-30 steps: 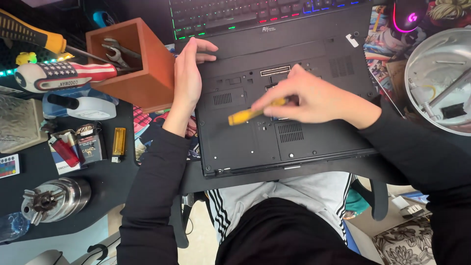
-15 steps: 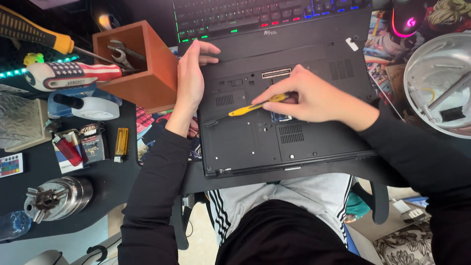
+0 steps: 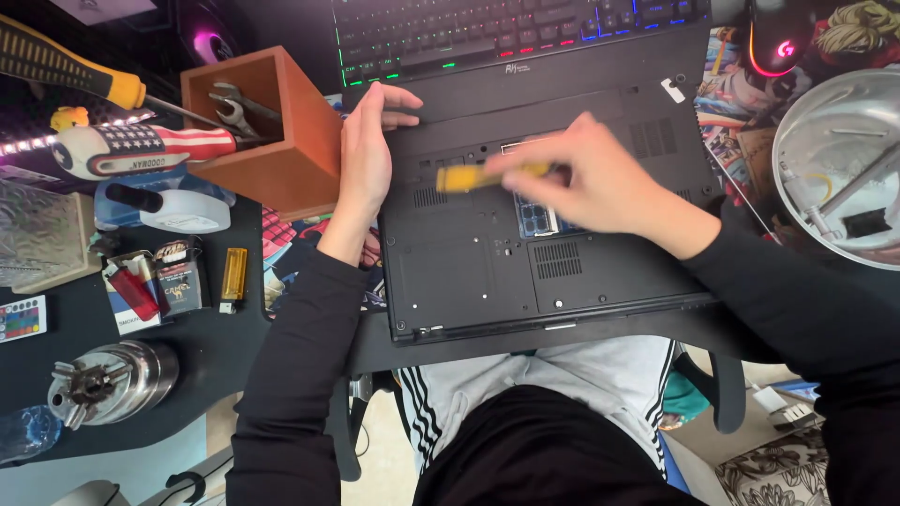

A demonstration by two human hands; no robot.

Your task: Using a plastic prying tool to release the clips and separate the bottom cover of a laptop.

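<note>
A black laptop (image 3: 487, 272) lies upside down on the desk edge in front of me, its bottom panel facing up. My left hand (image 3: 367, 150) rests flat against the laptop's left side, fingers on its upper edge. My right hand (image 3: 589, 178) hovers over the middle of the panel, gripping a small yellow-handled screwdriver (image 3: 469, 177) that points left and is blurred by motion. Under my right hand an opened slot shows a bluish memory board (image 3: 536, 217).
A wooden box (image 3: 272, 141) with wrenches stands left of the laptop. Large screwdrivers (image 3: 112, 150), a tape roll (image 3: 183, 208), lighters and a metal grinder (image 3: 108, 379) lie on the left. A lit keyboard (image 3: 506, 28) and mouse (image 3: 778, 37) are behind; a round lamp (image 3: 839, 169) right.
My right hand has lifted and moved up and right across the panel, swinging the yellow screwdriver from low and tilted to level. My left hand stays on the laptop's side.
</note>
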